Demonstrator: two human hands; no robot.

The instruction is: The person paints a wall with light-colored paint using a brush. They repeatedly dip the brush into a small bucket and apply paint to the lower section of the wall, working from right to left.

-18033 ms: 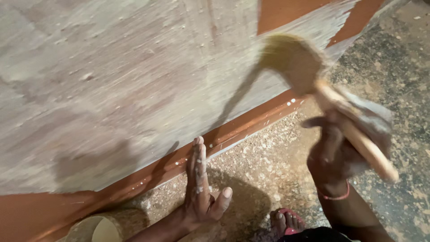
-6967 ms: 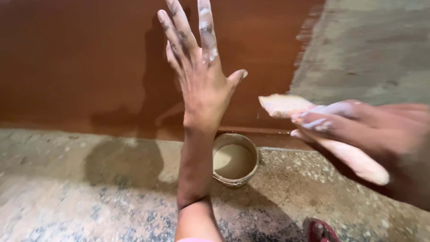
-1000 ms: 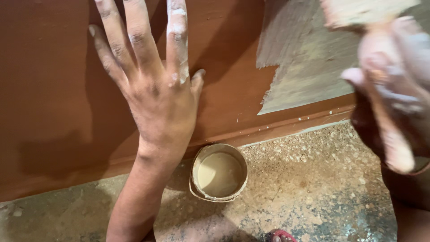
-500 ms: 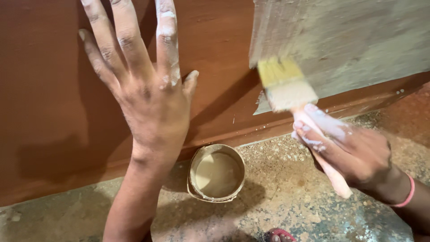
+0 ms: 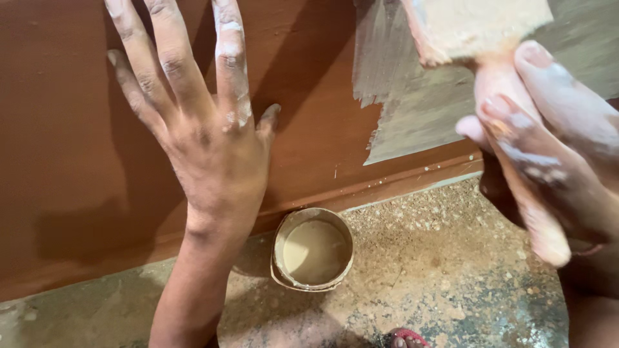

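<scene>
My left hand [image 5: 206, 135] lies flat against a reddish-brown wall [image 5: 64, 129], fingers spread and streaked with pale paint. My right hand [image 5: 554, 161] at the right grips the handle of a wide paintbrush [image 5: 477, 26], whose pale, paint-loaded bristles point up near the top edge. The brush is held close to the camera, in front of a greyish-beige painted patch [image 5: 419, 109] of the wall. A small round tin of beige paint [image 5: 313, 250] stands on the floor at the wall's base, between my two arms.
The floor [image 5: 451, 277] is speckled stone with dust and paint spatter. A brown skirting strip [image 5: 387, 187] runs along the wall's foot. A toe in a red sandal [image 5: 403, 338] shows at the bottom edge.
My right hand has lifted the brush up and nearer the camera since half a second ago. My left hand stays pressed on the wall. The paint tin has not moved.
</scene>
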